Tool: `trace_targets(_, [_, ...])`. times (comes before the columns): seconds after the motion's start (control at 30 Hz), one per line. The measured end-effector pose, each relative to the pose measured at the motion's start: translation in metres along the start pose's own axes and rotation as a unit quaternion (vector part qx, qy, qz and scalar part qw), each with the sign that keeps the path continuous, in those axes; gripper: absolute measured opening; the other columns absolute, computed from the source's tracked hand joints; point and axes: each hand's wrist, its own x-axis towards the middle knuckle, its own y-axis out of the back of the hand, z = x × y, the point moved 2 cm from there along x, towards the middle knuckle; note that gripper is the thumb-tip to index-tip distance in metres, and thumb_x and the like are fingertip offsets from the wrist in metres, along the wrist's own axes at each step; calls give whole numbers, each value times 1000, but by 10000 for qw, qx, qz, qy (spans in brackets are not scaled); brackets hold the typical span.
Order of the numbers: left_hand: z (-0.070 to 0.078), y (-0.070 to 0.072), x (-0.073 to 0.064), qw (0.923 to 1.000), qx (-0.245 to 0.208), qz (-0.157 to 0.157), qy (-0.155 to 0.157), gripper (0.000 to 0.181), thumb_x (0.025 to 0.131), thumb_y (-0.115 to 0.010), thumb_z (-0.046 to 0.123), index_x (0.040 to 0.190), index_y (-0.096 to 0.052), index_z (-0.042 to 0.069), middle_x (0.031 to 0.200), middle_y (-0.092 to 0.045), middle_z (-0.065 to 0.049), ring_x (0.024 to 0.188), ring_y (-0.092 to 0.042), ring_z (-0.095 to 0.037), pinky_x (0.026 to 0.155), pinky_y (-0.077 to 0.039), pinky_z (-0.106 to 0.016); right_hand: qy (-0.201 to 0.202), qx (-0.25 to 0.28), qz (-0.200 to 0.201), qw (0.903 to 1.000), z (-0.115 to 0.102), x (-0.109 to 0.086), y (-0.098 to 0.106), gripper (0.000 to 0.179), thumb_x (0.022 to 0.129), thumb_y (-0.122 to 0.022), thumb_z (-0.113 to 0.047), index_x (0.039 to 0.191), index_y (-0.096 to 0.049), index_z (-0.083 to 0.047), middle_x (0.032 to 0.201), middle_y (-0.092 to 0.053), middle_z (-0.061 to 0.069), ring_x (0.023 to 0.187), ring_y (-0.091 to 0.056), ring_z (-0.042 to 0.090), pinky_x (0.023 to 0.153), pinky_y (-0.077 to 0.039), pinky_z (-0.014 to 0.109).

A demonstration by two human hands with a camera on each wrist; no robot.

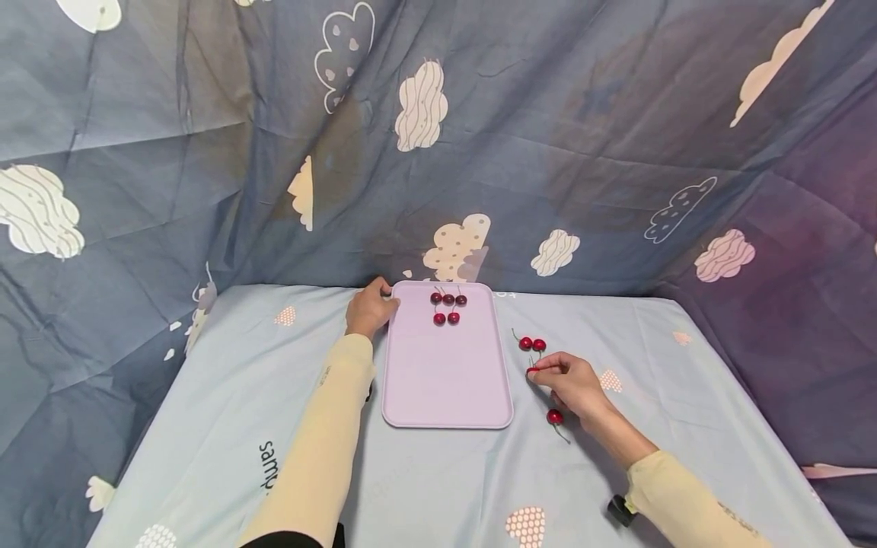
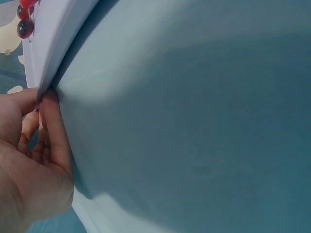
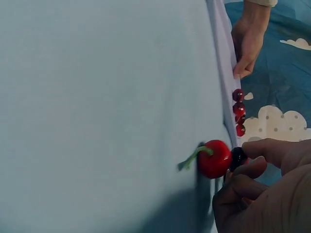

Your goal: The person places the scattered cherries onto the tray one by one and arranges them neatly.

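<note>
A pale lilac tray [image 1: 445, 373] lies on the cloth with several dark red cherries [image 1: 448, 300] in two rows near its far edge. My left hand [image 1: 370, 308] holds the tray's left rim close to the far corner; in the left wrist view the thumb and fingers of that hand [image 2: 36, 160] pinch the rim. Right of the tray, my right hand [image 1: 569, 380] pinches a red cherry [image 1: 532, 371] low over the cloth, fingertips covering part of it. Two cherries [image 1: 532, 344] lie just beyond that hand, and another single cherry [image 1: 554, 417] with a green stem lies nearer me.
A light blue cloth [image 1: 425, 487] with printed hearts covers the table. Behind it hangs a dark blue curtain [image 1: 548, 152] with cloud prints, close to the tray's far edge. More of this fabric [image 1: 808, 320] borders the right side.
</note>
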Motion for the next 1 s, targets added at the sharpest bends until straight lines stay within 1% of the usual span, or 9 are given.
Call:
trace_targets(0.2, [0, 1, 1, 10000, 65, 0, 34, 25, 101, -66, 33, 121, -60, 18, 107, -71, -12, 103, -62, -31, 97, -46, -46, 400, 506, -115, 9979, -21, 13, -14, 32, 94, -77, -18, 120, -64, -5, 87, -68, -6, 53, -43, 8, 50, -35, 24])
trace_targets(0.33, [0, 0, 2, 10000, 85, 19, -21, 24, 101, -65, 33, 120, -60, 18, 102, -70, -11, 100, -62, -30, 95, -46, -45, 612, 756, -131, 9952, -33, 26, -26, 30, 94, -77, -20, 118, -66, -7, 89, -70, -1, 55, -47, 9, 50, -36, 24])
trace_targets(0.43, [1, 1, -1, 9999, 95, 34, -77, 25, 101, -65, 33, 119, -61, 17, 100, -69, -10, 99, -63, -30, 94, -46, -45, 637, 971, -162, 9931, -41, 34, -34, 29, 94, -78, -22, 117, -67, -8, 88, -71, -1, 55, -48, 9, 51, -36, 23])
trace_targets(0.57, [2, 2, -3, 10000, 58, 59, -45, 25, 101, -66, 33, 120, -61, 17, 99, -68, -11, 99, -62, -31, 95, -46, -44, 643, 1155, -211, 9910, -51, 45, -45, 28, 94, -78, -20, 115, -68, -6, 83, -70, -4, 54, -47, 7, 50, -35, 23])
trace_targets(0.67, [2, 2, -3, 9998, 37, 176, -45, 25, 101, -66, 32, 119, -61, 16, 98, -68, -10, 98, -62, -30, 94, -46, -45, 662, 1099, -179, 9916, -58, 55, -51, 28, 93, -79, -20, 115, -69, -6, 83, -70, -3, 54, -48, 7, 50, -36, 23])
trace_targets(0.77, [2, 0, -4, 9996, 81, 273, -92, 25, 101, -66, 32, 119, -61, 16, 96, -68, -10, 96, -62, -30, 92, -47, -45, 691, 992, -159, 9925, -63, 65, -58, 26, 92, -78, -18, 115, -69, -7, 85, -71, 0, 56, -51, 7, 50, -38, 23])
trace_targets(0.87, [1, -2, -4, 9994, 142, 281, -124, 24, 101, -65, 33, 119, -61, 17, 97, -69, -10, 97, -63, -30, 92, -48, -45, 762, 814, -319, 9933, -66, 74, -64, 26, 93, -77, -15, 115, -68, -4, 85, -71, 3, 57, -54, 7, 50, -41, 23])
trace_targets(1.0, [1, -3, -4, 9995, 163, 259, -106, 24, 101, -66, 33, 119, -61, 18, 101, -71, -10, 98, -64, -30, 93, -49, -45, 837, 517, -486, 9940, -68, 85, -72, 23, 93, -77, -13, 110, -66, -2, 84, -69, 4, 57, -56, 7, 49, -43, 23])
